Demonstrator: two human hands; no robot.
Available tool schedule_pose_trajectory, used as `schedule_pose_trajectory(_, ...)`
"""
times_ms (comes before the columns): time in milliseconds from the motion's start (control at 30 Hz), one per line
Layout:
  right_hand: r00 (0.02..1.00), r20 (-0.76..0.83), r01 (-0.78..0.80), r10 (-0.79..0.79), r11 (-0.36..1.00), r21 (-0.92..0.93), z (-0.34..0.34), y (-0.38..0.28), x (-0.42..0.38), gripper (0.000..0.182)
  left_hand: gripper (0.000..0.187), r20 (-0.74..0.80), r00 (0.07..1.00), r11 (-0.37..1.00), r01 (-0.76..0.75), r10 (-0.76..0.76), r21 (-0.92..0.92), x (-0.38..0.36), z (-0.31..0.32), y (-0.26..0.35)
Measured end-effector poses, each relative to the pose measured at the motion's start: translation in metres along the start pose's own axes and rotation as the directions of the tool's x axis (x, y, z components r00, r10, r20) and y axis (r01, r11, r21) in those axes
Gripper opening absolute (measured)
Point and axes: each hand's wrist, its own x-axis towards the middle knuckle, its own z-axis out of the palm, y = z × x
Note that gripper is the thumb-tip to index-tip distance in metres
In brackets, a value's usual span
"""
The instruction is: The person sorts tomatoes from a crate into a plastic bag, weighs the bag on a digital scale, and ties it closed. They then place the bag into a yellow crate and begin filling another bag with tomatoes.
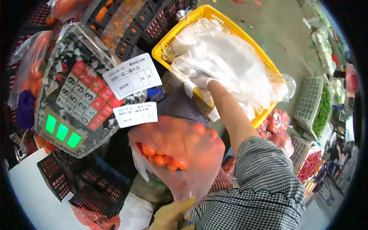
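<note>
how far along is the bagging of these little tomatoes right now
Done: the bag of small tomatoes is already part filled. In hand: the left hand, gloved yellow, grips its gathered neck, while the right hand reaches into the clear plastic bags in the yellow basket. Left: the bag is not on the scale.

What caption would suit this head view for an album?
Right hand reaches into a white-plastic-lined yellow basket; yellow-gloved left hand holds a red plastic bag of small orange tomatoes.

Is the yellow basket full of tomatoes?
No, the yellow basket holds white plastic bags; the small tomatoes sit in the red bag.
</note>
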Motion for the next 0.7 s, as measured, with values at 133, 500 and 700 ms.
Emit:
schedule_pose_trajectory(133, 0.995, -0.02, -0.096, 0.096, 0.908, -0.408, 0.016, 0.001, 0.08, 0.038, 0.049, 0.057, 0.942, 0.94, -0.322, 0.33, -0.116, 0.01, -0.006, -0.007)
schedule_pose_trajectory(500, 0.933, -0.314, 0.085, -0.174, 0.957, -0.279, -0.055, -0.01, -0.14, 0.034, 0.041, -0.045, 0.954, 0.954, -0.298, 0.297, -0.025, -0.001, 0.015, -0.011)
schedule_pose_trajectory(700, 0.845, 0.518, -0.157, -0.133, 0.864, 0.478, -0.061, -0.18, -0.397, 0.042, 0.039, -0.151, 0.801, 0.814, -0.579, 0.579, 0.052, 0.003, 0.024, -0.015)
